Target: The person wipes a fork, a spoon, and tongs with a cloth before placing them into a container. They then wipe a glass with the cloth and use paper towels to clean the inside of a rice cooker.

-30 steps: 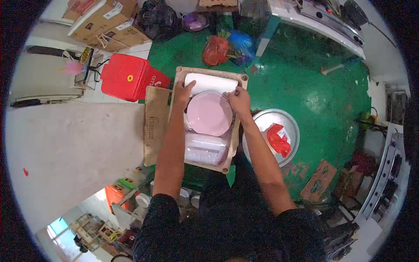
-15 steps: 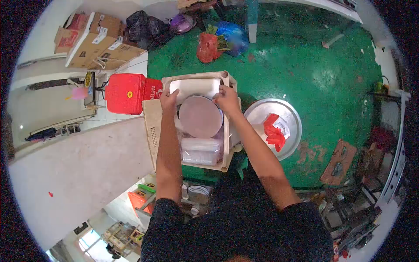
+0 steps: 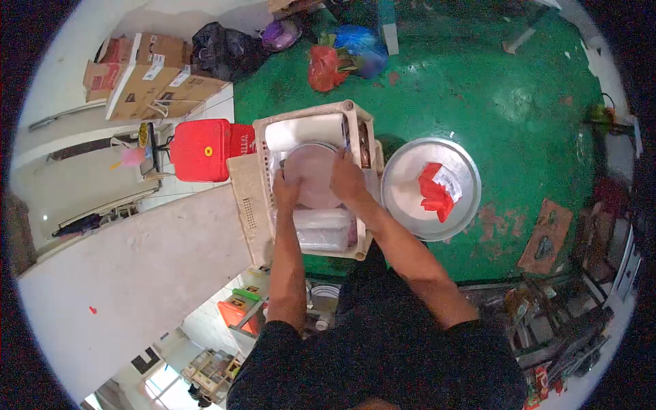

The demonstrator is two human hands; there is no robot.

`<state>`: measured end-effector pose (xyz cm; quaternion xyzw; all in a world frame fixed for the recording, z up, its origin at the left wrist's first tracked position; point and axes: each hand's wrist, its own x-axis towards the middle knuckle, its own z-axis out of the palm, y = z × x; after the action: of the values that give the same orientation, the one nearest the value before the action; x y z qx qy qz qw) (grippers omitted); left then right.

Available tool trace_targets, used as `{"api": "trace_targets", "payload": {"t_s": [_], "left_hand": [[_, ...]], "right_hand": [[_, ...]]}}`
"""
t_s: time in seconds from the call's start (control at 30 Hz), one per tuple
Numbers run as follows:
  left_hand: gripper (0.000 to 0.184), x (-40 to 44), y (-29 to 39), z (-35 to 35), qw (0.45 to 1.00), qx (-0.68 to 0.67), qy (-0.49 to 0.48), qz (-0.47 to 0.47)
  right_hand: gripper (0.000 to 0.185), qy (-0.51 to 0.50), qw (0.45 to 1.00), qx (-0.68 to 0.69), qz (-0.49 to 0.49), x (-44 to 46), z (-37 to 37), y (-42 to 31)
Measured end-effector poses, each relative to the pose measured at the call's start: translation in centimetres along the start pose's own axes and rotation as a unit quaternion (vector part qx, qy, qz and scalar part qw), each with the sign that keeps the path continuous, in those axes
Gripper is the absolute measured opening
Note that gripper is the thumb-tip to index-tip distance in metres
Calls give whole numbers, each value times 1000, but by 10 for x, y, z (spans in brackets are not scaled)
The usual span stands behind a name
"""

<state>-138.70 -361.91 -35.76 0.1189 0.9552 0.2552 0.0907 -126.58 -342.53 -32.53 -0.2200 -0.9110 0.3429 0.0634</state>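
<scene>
A round, flat, pinkish-grey plate or lid (image 3: 312,179) lies in the upper level of a cream plastic rack (image 3: 307,111). On its left edge, my left hand (image 3: 286,191) is closed with the thumb over the top. My right hand (image 3: 349,180) grips the opposite edge, its fingertips partly hidden. Just beyond the disc rests a white roll (image 3: 306,132). Nearer my body, clear plastic-wrapped packs (image 3: 320,229) sit in the same rack. What lies under the disc is hidden.
A wide metal tray (image 3: 402,217) with a red plastic bag (image 3: 434,191) stands right of the rack. To the left are a red container (image 3: 201,150) and a long pale tabletop (image 3: 150,266). Cardboard boxes (image 3: 154,85) and bags (image 3: 326,68) stand farther off.
Both hands have left the ends of the white roll and come back toward my body onto the round disc's edges. The roll stays in the rack. The view has shifted slightly.
</scene>
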Motion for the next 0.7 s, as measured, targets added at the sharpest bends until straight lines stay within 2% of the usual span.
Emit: {"api": "trace_targets", "payload": {"t_s": [0.1, 0.17, 0.23, 0.27, 0.33, 0.43, 0.53, 0.63, 0.7], "left_hand": [[45, -2, 2, -3, 999, -23, -33, 14], [55, -5, 36, -28, 998, -9, -55, 39], [48, 3, -3, -13, 997, -44, -63, 25], [45, 10, -17, -7, 995, -64, -68, 21], [48, 8, 4, -23, 992, -84, -99, 8], [50, 8, 5, -38, 985, -116, -132, 4], [50, 16, -24, -24, 975, -175, -130, 50], [50, 27, -51, -2, 952, -252, -151, 81], [49, 33, -58, 5, 939, -287, -172, 73]], "right_hand": [[44, -5, 987, -140, -77, -1, 7, 4], [36, -25, 992, -119, -32, 2, 8, 4], [28, -50, 993, 26, 102, 5, -2, -7], [26, -38, 992, 29, 113, 7, 1, -9], [24, -19, 991, 29, 131, 9, 5, -9], [24, 21, 994, 57, 92, 2, -15, -19], [26, -32, 985, 54, 161, 6, -25, -25], [26, 34, 991, 9, 128, 30, -38, -32], [27, 120, 991, -1, 64, 61, -36, -33]]}}
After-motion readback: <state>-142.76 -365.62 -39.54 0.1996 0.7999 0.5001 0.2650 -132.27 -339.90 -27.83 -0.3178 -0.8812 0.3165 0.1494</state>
